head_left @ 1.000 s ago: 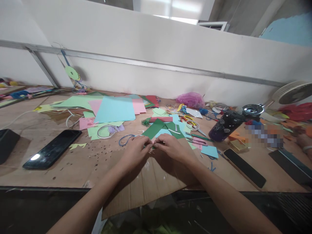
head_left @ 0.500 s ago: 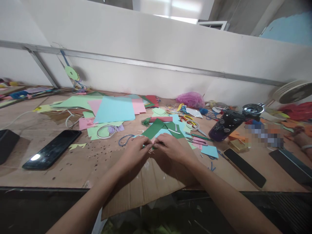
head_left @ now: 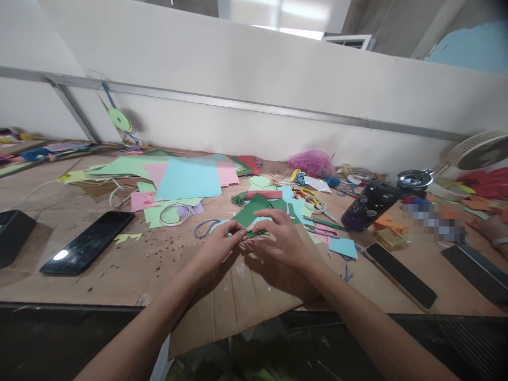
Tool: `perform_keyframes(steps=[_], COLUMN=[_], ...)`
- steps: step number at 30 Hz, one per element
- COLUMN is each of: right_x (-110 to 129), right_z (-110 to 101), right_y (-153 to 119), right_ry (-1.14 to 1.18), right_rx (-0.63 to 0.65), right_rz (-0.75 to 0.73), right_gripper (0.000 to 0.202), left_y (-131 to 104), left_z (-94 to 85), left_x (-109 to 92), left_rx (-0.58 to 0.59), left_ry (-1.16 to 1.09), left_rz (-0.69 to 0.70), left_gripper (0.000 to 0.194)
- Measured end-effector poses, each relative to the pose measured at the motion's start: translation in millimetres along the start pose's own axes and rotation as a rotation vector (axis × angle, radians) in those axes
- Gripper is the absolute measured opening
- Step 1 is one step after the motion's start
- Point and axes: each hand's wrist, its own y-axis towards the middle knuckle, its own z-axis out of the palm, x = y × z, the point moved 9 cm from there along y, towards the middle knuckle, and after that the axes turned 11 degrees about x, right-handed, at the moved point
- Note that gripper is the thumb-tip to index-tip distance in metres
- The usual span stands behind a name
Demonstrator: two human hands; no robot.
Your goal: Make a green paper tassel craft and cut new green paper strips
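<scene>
Over the cardboard sheet (head_left: 222, 304), my left hand (head_left: 220, 243) pinches the end of a small green fringed paper piece (head_left: 257, 233) between thumb and fingertips. My right hand (head_left: 280, 235) curves around the other side of it, thumb and fingers apart. A bit of pink shows at the left fingertips, too small to make out. Just beyond the hands lie dark green paper (head_left: 254, 206) and light blue paper. Behind these rests a rolled pink paper tube (head_left: 264, 194) with a green fringed tassel (head_left: 238, 199) at its left end.
A phone (head_left: 87, 243) lies at left, another phone (head_left: 400, 275) at right. Beside the scissors (head_left: 321, 230) stands a tilted dark tumbler (head_left: 367, 205) with its lid open. Coloured sheets (head_left: 190, 177), tape rolls (head_left: 174, 214) and a fan (head_left: 482, 153) are further back. Another person's hand (head_left: 494, 227) is at far right.
My right fingers have spread and lifted off the pinch, and the green fringed piece now shows between the hands. My left hand keeps its pinch. The view has shifted slightly.
</scene>
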Motion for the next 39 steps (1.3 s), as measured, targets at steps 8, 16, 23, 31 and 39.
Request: perform_keyframes(steps=[8,16,23,31,39], right_x=[-6,-6,-8,-15,-23], right_z=[19,15,20,27,30], right_y=[1,4,10,8,8], right_ry=[-0.115,-0.009,0.035,0.084,0.218], right_rx=[-0.045,-0.044,0.046,0.092,0.141], right_rz=[-0.036,-0.013,0.054,0.138,0.24], right_gripper=[0.009,0.007,0.003,0.006,0.007], left_y=[-5,4,2,-3,-7], left_z=[5.5,0.3,-1.8,4.4,6.8], left_x=[0,-9,-18,-26,-30], left_rx=[0.009,-0.007,-0.017,0.017,0.006], left_ry=[-0.096,0.206,0.468,0.643,0.761], left_rz=[-0.049,0.055,0.145,0.167,0.21], left_gripper=[0.027,0.023,0.019,0.016,0.019])
